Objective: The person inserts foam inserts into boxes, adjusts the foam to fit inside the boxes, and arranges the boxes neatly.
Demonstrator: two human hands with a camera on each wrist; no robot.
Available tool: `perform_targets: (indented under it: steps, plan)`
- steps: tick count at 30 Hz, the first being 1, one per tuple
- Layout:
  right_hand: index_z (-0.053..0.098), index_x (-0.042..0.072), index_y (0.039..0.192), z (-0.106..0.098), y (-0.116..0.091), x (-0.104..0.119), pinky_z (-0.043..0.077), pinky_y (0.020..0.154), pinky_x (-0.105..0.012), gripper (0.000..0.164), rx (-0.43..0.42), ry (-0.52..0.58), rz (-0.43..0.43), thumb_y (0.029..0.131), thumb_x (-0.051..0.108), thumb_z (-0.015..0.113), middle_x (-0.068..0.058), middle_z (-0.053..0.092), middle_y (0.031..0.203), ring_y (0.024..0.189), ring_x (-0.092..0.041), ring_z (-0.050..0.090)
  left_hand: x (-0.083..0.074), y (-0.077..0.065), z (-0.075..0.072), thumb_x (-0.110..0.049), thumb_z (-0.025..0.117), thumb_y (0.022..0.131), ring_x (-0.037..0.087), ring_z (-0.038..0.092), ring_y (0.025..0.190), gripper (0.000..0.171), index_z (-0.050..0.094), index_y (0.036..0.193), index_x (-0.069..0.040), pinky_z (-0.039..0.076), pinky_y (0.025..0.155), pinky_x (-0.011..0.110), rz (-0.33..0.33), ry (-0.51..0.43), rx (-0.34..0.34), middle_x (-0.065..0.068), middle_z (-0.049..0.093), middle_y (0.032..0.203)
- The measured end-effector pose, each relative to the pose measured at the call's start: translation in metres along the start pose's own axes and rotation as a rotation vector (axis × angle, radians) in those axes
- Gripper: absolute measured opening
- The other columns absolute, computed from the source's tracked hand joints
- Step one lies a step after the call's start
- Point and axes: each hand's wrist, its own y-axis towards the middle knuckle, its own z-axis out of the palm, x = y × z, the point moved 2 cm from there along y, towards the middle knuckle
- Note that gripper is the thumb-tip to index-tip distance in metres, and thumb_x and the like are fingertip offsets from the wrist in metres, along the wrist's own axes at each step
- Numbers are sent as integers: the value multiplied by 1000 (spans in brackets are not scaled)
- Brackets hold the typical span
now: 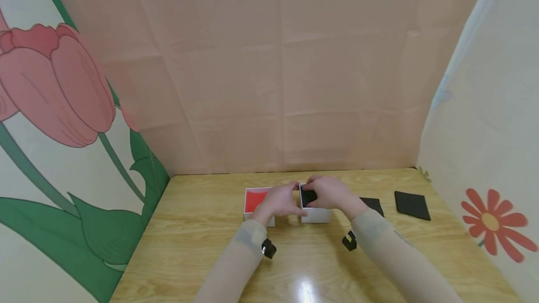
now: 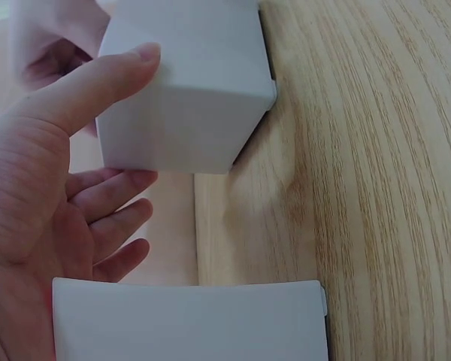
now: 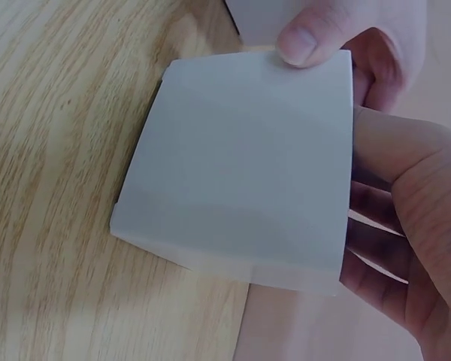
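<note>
A white open-topped box (image 1: 316,215) stands on the table with black material (image 1: 308,196) inside. My left hand (image 1: 281,200) grips its left side, thumb on the front face near the corner and fingers toward the back. My right hand (image 1: 332,193) reaches into the same box from above on the right. In the right wrist view the box wall (image 3: 240,165) hides that hand's thumb tip and fingertips, so what they pinch cannot be seen. Just left stands a second white box (image 2: 188,320) with a red inside (image 1: 254,200), partly under my left hand.
Two thin black square pieces lie on the wooden table (image 1: 189,237) at the right: a near one (image 1: 374,205), partly covered by my right forearm, and a farther one (image 1: 412,205). A plain pinkish cloth (image 1: 278,69) hangs behind, with flower-printed sheets at both sides.
</note>
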Motion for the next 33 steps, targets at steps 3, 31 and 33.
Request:
perform_targets:
  steps: [3,31,33]
  plan:
    - [75,22,117,-1,0,1,54,74,-38,47,28,5,22,75,40,87,4,67,102,81,-12,59,1,0,0,-66,81,68,17,61,113,90,49,142,-23,50,91,34,2,6,-5,-5,60,136]
    - [72,20,123,-3,-14,-20,54,86,-44,48,37,115,-76,78,30,87,2,69,113,97,-16,63,-2,5,7,-69,80,66,16,61,113,94,49,142,-23,49,93,34,14,10,-9,-5,62,134]
    - [73,19,123,-5,-16,-24,54,84,-42,49,29,109,-73,77,30,87,2,69,111,96,-16,64,-1,5,6,-68,81,66,16,61,113,94,49,142,-23,49,93,34,14,9,-11,-6,62,133]
